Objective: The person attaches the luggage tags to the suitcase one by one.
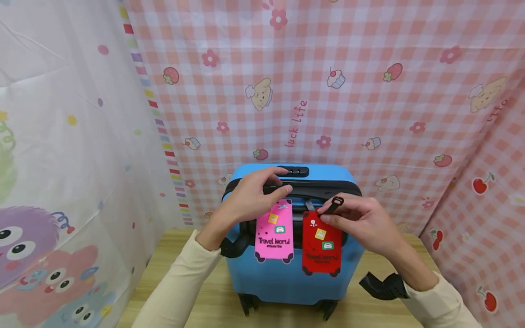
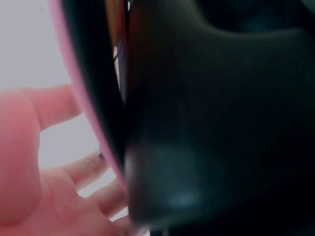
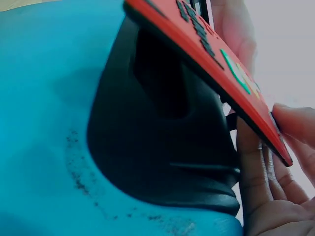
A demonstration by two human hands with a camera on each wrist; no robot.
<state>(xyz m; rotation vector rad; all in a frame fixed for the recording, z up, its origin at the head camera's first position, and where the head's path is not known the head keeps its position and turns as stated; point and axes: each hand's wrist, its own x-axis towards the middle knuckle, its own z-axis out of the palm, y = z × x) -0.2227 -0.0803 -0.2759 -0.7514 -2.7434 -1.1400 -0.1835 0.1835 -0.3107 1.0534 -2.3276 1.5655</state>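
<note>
A light blue suitcase (image 1: pixel 287 282) stands upright, a black carry handle (image 1: pixel 303 187) along its upper edge. From the handle area hang a pink luggage tag (image 1: pixel 274 246) on the left and a red luggage tag (image 1: pixel 321 253) on the right. My right hand (image 1: pixel 365 223) pinches the top of the red tag at its black strap (image 1: pixel 334 205), whose buckle end sticks up above the fingers. Over the left part of the handle is my left hand (image 1: pixel 256 193), thumb and fingers apart, just above the pink tag. In the left wrist view the pink tag (image 2: pixel 78 83) partly hides the left fingers.
The suitcase stands on a wood-grain surface (image 1: pixel 164 273) with its black wheels (image 1: pixel 248 303) below. A combination lock (image 1: pixel 297 171) sits on its top. Behind hangs a pink checked curtain (image 1: pixel 348 114); a white cartoon curtain (image 1: pixel 74 159) closes off the left.
</note>
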